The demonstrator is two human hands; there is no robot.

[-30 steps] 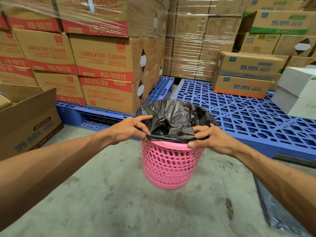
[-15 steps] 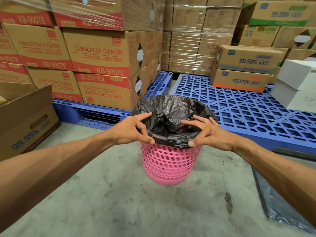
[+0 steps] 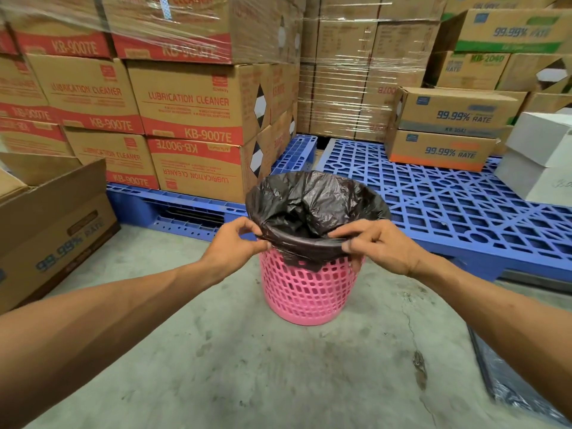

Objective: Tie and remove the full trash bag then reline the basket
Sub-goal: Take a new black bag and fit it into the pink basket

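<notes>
A pink lattice basket (image 3: 306, 292) stands upright on the concrete floor, in the middle of the head view. A black trash bag (image 3: 312, 199) lines it, with its edge folded down over the near rim. My left hand (image 3: 235, 246) pinches the bag's edge at the rim's near left. At the near right, my right hand (image 3: 377, 246) pinches the same folded edge. The far edge of the bag stands up above the rim. What lies inside the bag is hidden by crumpled plastic.
Blue plastic pallets (image 3: 458, 212) lie right behind the basket, carrying stacks of cardboard boxes (image 3: 192, 116). A brown box (image 3: 52, 224) stands on the floor at the left. A dark plastic sheet (image 3: 507, 382) lies at the lower right. White boxes (image 3: 541, 156) sit at the far right.
Both hands have pulled the bag's near edge outward and down over the rim. The fold now hangs lower on the basket's front than half a second ago.
</notes>
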